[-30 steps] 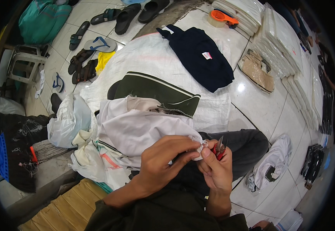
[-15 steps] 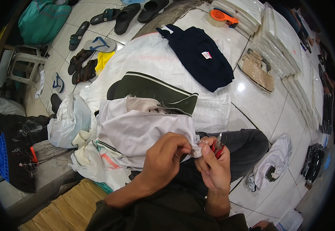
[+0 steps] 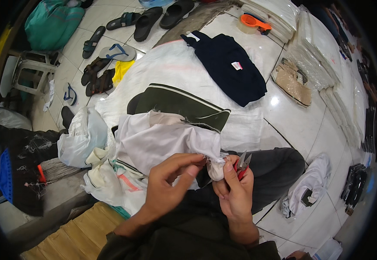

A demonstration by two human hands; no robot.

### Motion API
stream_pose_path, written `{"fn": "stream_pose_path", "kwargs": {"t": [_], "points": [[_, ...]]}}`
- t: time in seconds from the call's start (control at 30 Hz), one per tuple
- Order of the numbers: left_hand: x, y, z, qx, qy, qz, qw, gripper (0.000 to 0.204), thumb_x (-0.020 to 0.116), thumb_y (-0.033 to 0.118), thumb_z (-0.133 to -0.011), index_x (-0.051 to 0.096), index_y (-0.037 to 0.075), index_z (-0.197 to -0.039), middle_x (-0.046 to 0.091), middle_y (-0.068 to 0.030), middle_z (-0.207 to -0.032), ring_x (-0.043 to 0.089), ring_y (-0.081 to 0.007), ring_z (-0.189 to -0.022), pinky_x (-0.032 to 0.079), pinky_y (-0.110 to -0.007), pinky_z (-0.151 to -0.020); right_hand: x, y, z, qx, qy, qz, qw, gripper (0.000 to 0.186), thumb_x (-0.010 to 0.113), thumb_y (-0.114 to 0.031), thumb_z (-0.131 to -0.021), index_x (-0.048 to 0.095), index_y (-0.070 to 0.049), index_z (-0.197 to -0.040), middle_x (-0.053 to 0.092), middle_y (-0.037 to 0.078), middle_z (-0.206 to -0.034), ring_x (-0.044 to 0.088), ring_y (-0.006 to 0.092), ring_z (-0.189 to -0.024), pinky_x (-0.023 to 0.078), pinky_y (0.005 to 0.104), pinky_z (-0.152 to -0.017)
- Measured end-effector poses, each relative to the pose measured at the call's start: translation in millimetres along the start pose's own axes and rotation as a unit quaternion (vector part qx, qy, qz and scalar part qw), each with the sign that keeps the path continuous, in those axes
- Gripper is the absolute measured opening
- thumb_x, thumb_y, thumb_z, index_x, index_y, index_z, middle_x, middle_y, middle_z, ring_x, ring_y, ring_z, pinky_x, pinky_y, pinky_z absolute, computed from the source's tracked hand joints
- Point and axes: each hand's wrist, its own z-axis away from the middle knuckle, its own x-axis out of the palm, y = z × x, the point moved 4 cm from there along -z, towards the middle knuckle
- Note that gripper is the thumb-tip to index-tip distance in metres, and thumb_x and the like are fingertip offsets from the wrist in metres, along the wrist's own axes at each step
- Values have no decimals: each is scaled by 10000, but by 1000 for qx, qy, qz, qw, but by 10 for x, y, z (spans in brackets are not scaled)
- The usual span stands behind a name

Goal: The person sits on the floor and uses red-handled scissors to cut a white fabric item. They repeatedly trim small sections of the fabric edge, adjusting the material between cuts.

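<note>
Far left of the work: thin white plastic bag [image 3: 84, 138], crumpled, light, likely slippery if caught up with the cloth.

Next, pale garment [image 3: 158, 138]: draped across the front of the white sheet [image 3: 166, 65] toward the person's lap, its right end gathered up between the hands. Looks light, limp and soft; should fold wherever it is pressed. Not fragile as a whole, though the frayed edge would probably pull into more threads.

Left hand [image 3: 166, 182]: at that frayed edge, thumb and forefinger curved toward each other; cannot tell whether a thread is pinched between them.

Just behind, olive panel [image 3: 179, 103] with pale stripes, lying flatter; judged thicker and stiffer.

Right hand [image 3: 236, 190]: closed, thumb pressing near the bunched end of the garment, red-handled snips [image 3: 242, 165] tucked in the same grip, blades pointing up and away. Small, hard, probably light; best held by the handles.

Best hold on the cloth: sound fabric just beside the fray, pinched flat, clear of the blades.
</note>
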Motion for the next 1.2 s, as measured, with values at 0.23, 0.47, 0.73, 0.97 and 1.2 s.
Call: {"fn": "stream_pose_path", "kwargs": {"t": [0.23,0.47,0.73,0.97,1.2], "points": [[274,33,-40,132,27,-173,976,315,832,46,-897,749,-34,-1190,733,-148,-1133,726,-213,-1023,576,-321,-870,-53,-31,16,25,-3,0,1000,183,597,-187,-1107,631,-8,-1122,596,14,-766,387,25,-473,302,227,-447],[251,21,-202,106,-42,-181,977,335,861,66,-850,772,0,-1167,758,-125,-1052,737,-217,-947,566,-314,-828,-51,-104,53,-24,-10,53,998,182,627,-192,-1090,641,-13,-1060,591,6,-744,397,26,-485,293,229,-444],[295,11,-190,186,-25,-232,954,371,904,44,-782,759,9,-1121,765,-124,-999,754,-246,-877,585,-326,-771,-127,-154,-9,-19,54,33,998,181,682,-171,-1058,665,-11,-974,598,2,-710,436,28,-508,294,224,-448],[306,121,-128,368,5,-362,857,291,865,-5,-743,751,32,-1009,749,-117,-930,743,-257,-776,578,-332,-628,-90,-163,4,-65,53,141,986,220,654,-231,-1075,609,-47,-965,617,14,-740,442,25,-489,302,209,-410],[258,101,-165,353,-20,-376,856,230,830,-27,-770,747,45,-972,765,-94,-958,757,-249,-790,588,-330,-645,-122,-152,-13,-32,62,71,995,204,682,-194,-1064,647,-29,-949,591,-4,-715,445,39,-532,308,227,-464]]}}
